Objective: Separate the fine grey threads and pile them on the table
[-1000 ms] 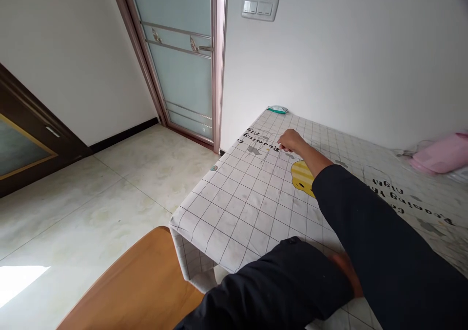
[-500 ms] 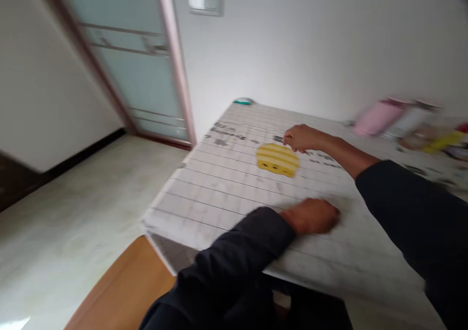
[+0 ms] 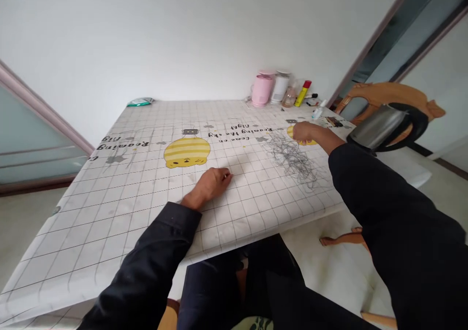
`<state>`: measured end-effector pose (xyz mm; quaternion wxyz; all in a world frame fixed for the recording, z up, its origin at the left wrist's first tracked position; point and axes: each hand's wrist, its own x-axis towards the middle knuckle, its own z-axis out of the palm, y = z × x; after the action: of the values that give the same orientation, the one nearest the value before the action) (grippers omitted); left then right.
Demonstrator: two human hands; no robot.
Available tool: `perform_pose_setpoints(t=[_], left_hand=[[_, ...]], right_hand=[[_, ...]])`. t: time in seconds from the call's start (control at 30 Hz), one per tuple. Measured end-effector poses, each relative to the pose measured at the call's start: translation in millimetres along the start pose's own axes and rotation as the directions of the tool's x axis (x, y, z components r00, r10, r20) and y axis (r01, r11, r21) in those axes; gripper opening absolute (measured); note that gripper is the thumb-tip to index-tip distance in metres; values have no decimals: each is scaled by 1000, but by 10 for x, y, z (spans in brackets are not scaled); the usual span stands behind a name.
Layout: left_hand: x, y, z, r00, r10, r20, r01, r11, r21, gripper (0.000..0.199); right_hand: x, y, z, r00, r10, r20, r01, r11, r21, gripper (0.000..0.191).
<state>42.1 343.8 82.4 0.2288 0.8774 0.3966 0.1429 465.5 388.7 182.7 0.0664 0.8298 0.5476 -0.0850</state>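
Note:
My left hand (image 3: 211, 184) rests on the checked tablecloth (image 3: 146, 198) with its fingers curled together; what they hold, if anything, is too small to make out. A printed yellow striped figure (image 3: 186, 152) lies just beyond it. Over to the right, my right hand (image 3: 304, 132) is closed above another yellow print, and its fingertips are hard to see. Beside and below that hand, a loose tangle of thin dark strands (image 3: 292, 160) is spread on the cloth.
Against the wall stand a pink container (image 3: 262, 90), a white container (image 3: 280, 87) and a yellow-red tube (image 3: 303, 93). A green-white packet (image 3: 140, 102) lies at the back left corner. At the right are a metal kettle (image 3: 380, 125) and a wooden chair (image 3: 395, 93).
The view has swung right, bringing the tangle, kettle and chair into sight. My right hand has moved from near the left yellow print to the right one. My left hand now lies farther left.

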Motion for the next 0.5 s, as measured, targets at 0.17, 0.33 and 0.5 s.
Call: perform_pose_setpoints(t=[0.17, 0.33, 0.5], left_hand=[[106, 57, -123, 983, -144, 110, 148, 989, -30, 15], [319, 219, -154, 933, -252, 255, 207, 959, 191, 27], [399, 301, 86, 956, -292, -11, 278, 897, 344, 44]], right_hand=[[-209, 480, 181, 993, 3, 121, -9, 999, 47, 3], [-560, 801, 323, 985, -133, 107, 117, 983, 142, 6], [-810, 632, 572, 860, -463, -214, 464, 884, -48, 21]])
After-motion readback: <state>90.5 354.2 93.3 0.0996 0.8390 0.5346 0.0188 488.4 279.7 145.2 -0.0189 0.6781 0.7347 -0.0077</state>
